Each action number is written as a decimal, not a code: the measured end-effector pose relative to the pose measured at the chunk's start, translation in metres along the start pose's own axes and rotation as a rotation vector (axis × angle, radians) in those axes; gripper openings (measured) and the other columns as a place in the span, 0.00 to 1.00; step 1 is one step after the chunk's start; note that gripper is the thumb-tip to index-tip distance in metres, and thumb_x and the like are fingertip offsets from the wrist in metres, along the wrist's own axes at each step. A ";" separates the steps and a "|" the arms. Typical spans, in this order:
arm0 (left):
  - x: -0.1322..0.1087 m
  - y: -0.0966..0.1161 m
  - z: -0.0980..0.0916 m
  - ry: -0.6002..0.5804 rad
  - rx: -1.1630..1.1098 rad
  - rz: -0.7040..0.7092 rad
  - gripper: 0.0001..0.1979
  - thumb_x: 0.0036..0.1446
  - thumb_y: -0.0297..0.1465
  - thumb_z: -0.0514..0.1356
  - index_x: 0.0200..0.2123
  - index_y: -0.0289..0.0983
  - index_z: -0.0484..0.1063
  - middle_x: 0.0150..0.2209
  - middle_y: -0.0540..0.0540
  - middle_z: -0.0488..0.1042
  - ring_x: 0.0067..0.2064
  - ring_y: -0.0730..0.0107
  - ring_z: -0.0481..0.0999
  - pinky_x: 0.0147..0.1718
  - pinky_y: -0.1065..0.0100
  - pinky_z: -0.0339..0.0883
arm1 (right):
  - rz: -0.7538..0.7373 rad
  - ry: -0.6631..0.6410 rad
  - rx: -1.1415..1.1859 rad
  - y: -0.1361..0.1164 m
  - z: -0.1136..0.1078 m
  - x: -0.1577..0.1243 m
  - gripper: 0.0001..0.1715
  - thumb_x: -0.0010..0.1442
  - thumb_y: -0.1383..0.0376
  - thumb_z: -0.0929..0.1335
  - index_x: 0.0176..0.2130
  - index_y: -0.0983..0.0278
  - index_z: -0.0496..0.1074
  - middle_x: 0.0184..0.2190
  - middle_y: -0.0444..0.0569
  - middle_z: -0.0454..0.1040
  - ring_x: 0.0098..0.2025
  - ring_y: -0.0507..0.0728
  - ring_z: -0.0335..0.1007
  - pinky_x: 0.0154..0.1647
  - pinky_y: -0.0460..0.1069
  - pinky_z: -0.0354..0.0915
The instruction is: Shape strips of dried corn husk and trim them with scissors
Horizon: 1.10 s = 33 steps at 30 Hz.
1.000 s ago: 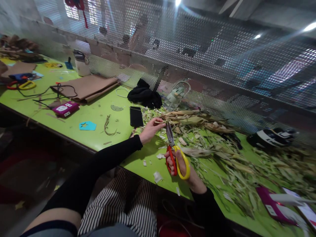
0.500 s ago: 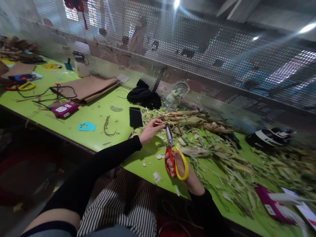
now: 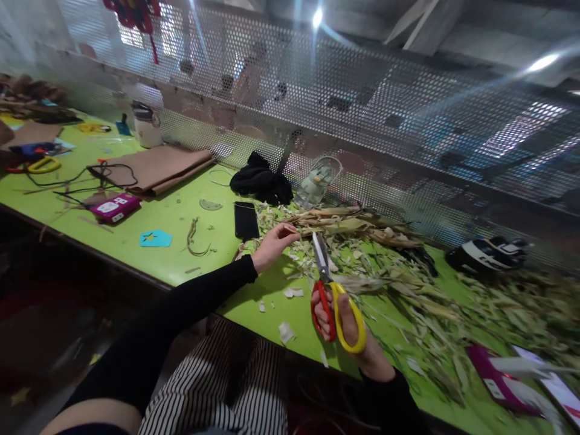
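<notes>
Red-and-yellow scissors (image 3: pixel 324 272) are clasped by the right hand (image 3: pixel 348 317), right of the phone (image 3: pixel 246 220). Nearer that phone, the left hand's (image 3: pixel 272 246) fingertips bunch together; whether they grasp anything I cannot tell. Cutting seems partway: pale scraps (image 3: pixel 286 331) lie right of the phone, while long husks (image 3: pixel 348 227), farther right, look whole

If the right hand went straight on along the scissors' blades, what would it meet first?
Probably the dry husks just beyond the tips of the scissors that the right hand holds, though their height is unclear.
</notes>
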<state>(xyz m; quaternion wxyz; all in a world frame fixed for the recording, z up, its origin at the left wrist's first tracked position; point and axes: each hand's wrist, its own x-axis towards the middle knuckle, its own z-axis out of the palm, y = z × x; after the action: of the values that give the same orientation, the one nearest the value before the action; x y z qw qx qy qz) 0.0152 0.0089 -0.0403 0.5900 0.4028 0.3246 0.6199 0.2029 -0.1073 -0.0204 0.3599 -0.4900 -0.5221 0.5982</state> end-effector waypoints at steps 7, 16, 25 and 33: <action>-0.001 0.003 0.000 -0.020 0.110 0.109 0.09 0.52 0.28 0.69 0.34 0.34 0.72 0.35 0.49 0.74 0.37 0.74 0.71 0.40 0.70 0.64 | 0.049 -0.092 0.012 0.004 0.005 -0.004 0.38 0.51 0.32 0.69 0.37 0.62 0.69 0.21 0.39 0.61 0.18 0.47 0.53 0.16 0.44 0.56; 0.000 0.000 -0.001 -0.070 0.119 0.118 0.06 0.55 0.22 0.65 0.35 0.34 0.72 0.37 0.48 0.74 0.39 0.73 0.73 0.42 0.69 0.65 | 0.033 -0.131 0.020 0.004 0.004 0.001 0.39 0.51 0.30 0.67 0.36 0.62 0.69 0.20 0.38 0.61 0.16 0.47 0.52 0.16 0.45 0.55; -0.002 0.003 -0.003 -0.068 0.253 0.232 0.04 0.55 0.22 0.65 0.34 0.35 0.74 0.38 0.46 0.74 0.42 0.69 0.74 0.45 0.67 0.66 | 0.064 -0.098 0.021 -0.004 0.009 -0.003 0.37 0.50 0.31 0.69 0.38 0.60 0.69 0.20 0.40 0.60 0.18 0.49 0.52 0.17 0.45 0.54; -0.003 0.005 -0.002 -0.037 0.310 0.255 0.04 0.55 0.23 0.66 0.34 0.35 0.74 0.36 0.47 0.76 0.39 0.70 0.74 0.44 0.67 0.67 | 0.089 -0.123 0.114 0.000 0.011 -0.002 0.36 0.49 0.32 0.70 0.35 0.59 0.67 0.21 0.41 0.59 0.18 0.48 0.49 0.16 0.45 0.53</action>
<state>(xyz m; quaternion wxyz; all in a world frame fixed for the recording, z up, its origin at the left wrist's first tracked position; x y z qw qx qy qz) 0.0111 0.0052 -0.0370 0.4434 0.5380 0.3517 0.6248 0.1926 -0.1120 -0.0208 0.3277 -0.4540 -0.4857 0.6713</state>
